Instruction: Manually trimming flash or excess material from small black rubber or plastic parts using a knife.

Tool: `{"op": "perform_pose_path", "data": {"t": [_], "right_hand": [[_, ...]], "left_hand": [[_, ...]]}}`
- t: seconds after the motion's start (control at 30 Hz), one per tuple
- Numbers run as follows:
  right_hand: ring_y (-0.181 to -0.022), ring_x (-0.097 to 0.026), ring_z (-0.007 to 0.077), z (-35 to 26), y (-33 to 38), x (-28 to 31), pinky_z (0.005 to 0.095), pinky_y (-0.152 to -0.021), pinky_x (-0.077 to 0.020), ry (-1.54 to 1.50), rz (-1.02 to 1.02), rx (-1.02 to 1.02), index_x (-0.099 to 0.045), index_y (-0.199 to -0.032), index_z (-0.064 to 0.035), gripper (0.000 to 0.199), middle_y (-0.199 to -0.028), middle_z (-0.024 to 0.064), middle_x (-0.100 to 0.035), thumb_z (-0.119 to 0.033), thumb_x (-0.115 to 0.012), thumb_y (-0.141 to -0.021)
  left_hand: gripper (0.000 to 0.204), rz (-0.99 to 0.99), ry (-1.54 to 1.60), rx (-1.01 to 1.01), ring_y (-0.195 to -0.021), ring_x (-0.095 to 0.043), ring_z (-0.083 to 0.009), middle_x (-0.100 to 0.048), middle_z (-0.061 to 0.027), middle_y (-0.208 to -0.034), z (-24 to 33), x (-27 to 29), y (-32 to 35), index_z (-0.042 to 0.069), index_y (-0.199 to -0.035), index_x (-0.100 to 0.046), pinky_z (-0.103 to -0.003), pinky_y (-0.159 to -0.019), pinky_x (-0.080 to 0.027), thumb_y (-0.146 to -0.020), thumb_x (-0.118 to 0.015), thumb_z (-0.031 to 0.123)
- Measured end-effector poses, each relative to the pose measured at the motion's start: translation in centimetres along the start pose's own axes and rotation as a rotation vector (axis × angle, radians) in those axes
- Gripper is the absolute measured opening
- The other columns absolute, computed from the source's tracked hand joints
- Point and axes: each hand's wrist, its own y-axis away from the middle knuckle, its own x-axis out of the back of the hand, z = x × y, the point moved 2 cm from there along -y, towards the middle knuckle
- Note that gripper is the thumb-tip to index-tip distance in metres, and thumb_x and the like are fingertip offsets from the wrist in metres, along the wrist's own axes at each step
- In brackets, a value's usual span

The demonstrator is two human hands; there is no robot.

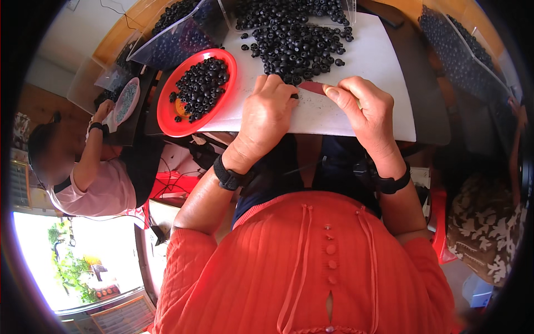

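Small black round part (295, 96): pinched at the tips of our left hand (267, 109), thumb and fingers closed, above the white flat worktop sheet (384, 67), right of the frame's upper centre; mostly hidden, it could spring away if our hold is too slight.
Blade side: our right hand (364, 106) grips a thin, flat, reddish pointed blade (314, 87) between thumb and bent forefinger, its tip close to the left fingers; pushing too hard, or a skid off the rounded part, could nick them.
Loose heap: many small black round pieces (295, 53) lie at the top centre, just beyond our fingertips; a knuckle's knock could set some rolling.
Bowl edge: our shallow red plastic bowl (167, 114), upper left, holds more such pieces and sits near the worktop's front edge; a sideways swing of our left forearm could tip it.
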Motion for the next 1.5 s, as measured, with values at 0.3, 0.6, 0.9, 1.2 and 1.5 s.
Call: {"op": "perform_pose_path", "data": {"t": [0.3,0.6,0.9,1.2,1.5], "right_hand": [[-0.052,-0.055,0.0202,0.1,0.0,-0.1,0.0335,-0.051,-0.0427,-0.023,-0.093,-0.048,-0.065,-0.077,-0.0031,0.026,-0.062,0.0079,-0.06,-0.02,-0.079,-0.092],[-0.051,-0.048,0.0122,0.3,-0.3,0.1,0.0301,-0.05,-0.0397,-0.12,-0.164,-0.191,-0.068,-0.079,-0.0014,0.026,-0.058,0.0051,-0.055,-0.02,-0.078,-0.093],[-0.051,-0.047,0.0115,0.5,-0.2,-0.1,0.0298,-0.05,-0.0387,-0.122,-0.158,-0.2,-0.069,-0.079,-0.0017,0.026,-0.057,0.0041,-0.054,-0.021,-0.078,-0.093],[-0.05,-0.048,0.0121,0.2,-0.1,-0.1,0.0306,-0.05,-0.0389,-0.085,-0.169,-0.194,-0.07,-0.08,-0.0027,0.025,-0.058,0.0042,-0.055,-0.021,-0.078,-0.094],[-0.05,-0.048,0.0145,0.0,-0.1,0.1,0.0315,-0.049,-0.0388,-0.051,-0.208,-0.182,-0.07,-0.079,-0.0028,0.025,-0.058,0.0065,-0.056,-0.022,-0.077,-0.094]], "left_hand": [[0.022,-0.035,1.23,0.57,-0.077,-0.061,-0.0124,-0.07,-0.0101,-0.098,-0.6,0.3,1.3,-0.007,-0.12,-0.07,-0.026,-0.069,-0.05,-0.1,-0.064,0.002],[0.021,0.032,1.456,0.547,-0.079,-0.063,-0.0123,-0.071,-0.0085,-0.097,-0.2,-0.6,1.1,-0.004,-0.12,-0.071,-0.026,-0.069,-0.052,-0.103,-0.061,0.001],[0.022,0.02,1.525,0.559,-0.085,-0.066,-0.0158,-0.071,-0.013,-0.101,-0.2,-0.8,1.1,-0.005,-0.124,-0.068,-0.029,-0.072,-0.055,-0.103,-0.059,-0.001],[0.023,0.039,1.502,0.482,-0.086,-0.066,-0.016,-0.07,-0.012,-0.102,-0.3,-1.1,1.4,-0.004,-0.124,-0.068,-0.029,-0.073,-0.055,-0.103,-0.059,-0.003],[0.023,0.041,1.502,0.473,-0.085,-0.064,-0.0154,-0.069,-0.0103,-0.1,-0.3,-1.2,1.5,-0.004,-0.123,-0.069,-0.029,-0.074,-0.055,-0.102,-0.059,-0.003]]}}
